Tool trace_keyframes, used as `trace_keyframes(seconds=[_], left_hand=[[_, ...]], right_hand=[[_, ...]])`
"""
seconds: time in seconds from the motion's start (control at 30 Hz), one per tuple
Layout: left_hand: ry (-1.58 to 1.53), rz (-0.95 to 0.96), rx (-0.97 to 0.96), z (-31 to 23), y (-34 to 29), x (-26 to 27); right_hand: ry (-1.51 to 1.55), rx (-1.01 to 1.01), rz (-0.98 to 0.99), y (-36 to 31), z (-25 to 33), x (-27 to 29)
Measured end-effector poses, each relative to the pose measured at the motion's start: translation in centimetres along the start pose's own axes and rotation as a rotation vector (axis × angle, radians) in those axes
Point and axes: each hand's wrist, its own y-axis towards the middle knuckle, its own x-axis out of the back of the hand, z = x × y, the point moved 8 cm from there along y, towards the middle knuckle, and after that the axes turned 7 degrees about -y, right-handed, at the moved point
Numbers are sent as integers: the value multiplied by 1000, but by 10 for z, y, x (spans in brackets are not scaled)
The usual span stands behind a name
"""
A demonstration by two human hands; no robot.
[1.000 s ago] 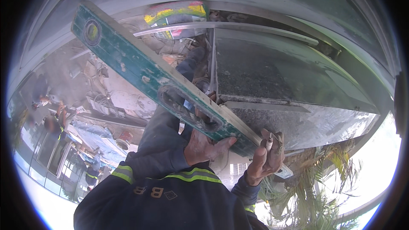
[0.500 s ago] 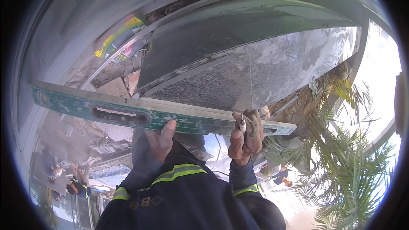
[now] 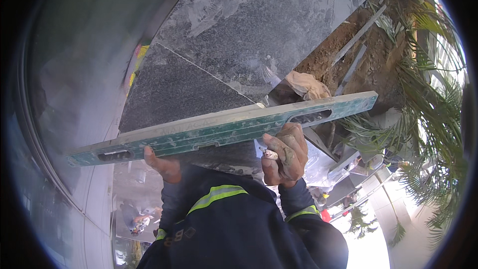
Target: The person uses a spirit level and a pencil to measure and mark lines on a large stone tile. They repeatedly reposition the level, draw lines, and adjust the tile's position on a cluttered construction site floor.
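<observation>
Both hands gripped a long green spirit level (image 3: 224, 128) from below, the left hand (image 3: 163, 165) closed under it nearer its left end and the right hand (image 3: 285, 153) wrapped shut around its lower edge right of centre. Its long axis ran left to right, rising toward the right, across dark speckled stone slabs (image 3: 209, 74), apparently held just over them. It looked worn, smeared with pale mortar.

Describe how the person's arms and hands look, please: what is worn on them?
Both arms wear dark navy long sleeves with yellow-green reflective bands edged in grey. The left hand and right hand are bare, without gloves, and the right one is smeared with grey dust or mortar.
</observation>
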Motion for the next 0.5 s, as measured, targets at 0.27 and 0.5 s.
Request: trace_keyframes(seconds=[0.27, 0.5], left_hand=[[372, 86, -359, -30, -2, -7], [1111, 210, -866, -47, -21, -23]], right_hand=[[32, -221, -150, -40, -51, 35], [230, -289, -176, -78, -63, 38]])
